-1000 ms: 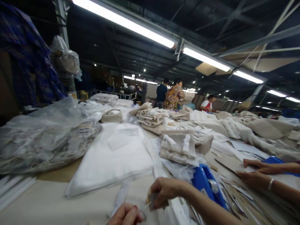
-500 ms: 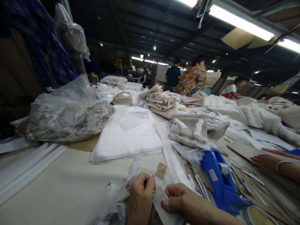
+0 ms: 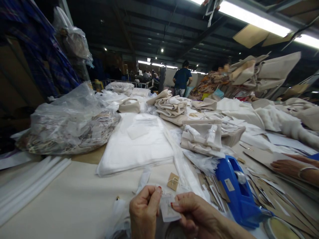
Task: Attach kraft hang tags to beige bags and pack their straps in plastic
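Observation:
A small see-through plastic bag [image 3: 168, 209] is stretched between my two hands low in the view. My left hand [image 3: 144, 209] is closed, its thumb and forefinger pinching the bag's upper left side. On the other side, my right hand [image 3: 199, 212] grips the bag between thumb and fingers. Just beyond lies a brown card tag [image 3: 172, 181] with a pale string, on beige material [image 3: 82, 192]. A strip wrapped in clear film, with a small gold-coloured end [image 3: 118, 198], shows left of my left hand; its lower part is blurred.
A blue tape dispenser [image 3: 233, 196] stands at right, by loose brown cards [image 3: 276, 205]. Ahead are a stack of white bags [image 3: 137, 149] and folded beige bags [image 3: 199, 134]. A large plastic sack [image 3: 67, 122] sits at left. A co-worker's hand [image 3: 286, 166] rests at far right.
My hands have turned the small plastic bag more upright, and the string seen at my left fingertips no longer shows. In the background, a person now lifts beige bags.

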Available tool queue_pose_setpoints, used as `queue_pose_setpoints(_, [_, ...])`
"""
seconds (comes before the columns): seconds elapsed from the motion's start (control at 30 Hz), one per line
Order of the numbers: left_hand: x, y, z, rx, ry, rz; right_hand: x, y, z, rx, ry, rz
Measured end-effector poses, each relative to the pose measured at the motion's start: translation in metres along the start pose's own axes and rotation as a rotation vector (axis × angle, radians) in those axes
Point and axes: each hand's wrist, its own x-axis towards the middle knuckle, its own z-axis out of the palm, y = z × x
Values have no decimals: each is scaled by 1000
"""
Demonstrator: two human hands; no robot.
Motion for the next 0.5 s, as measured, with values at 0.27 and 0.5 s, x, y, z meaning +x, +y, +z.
queue_pose_setpoints(0.27, [-1, -9, -4, 213, -23, 165, 2, 3, 5, 81, 65, -64])
queue_pose_setpoints(0.5, [-2, -12, -6, 312, -81, 271, 7, 3, 9, 78, 171, -159])
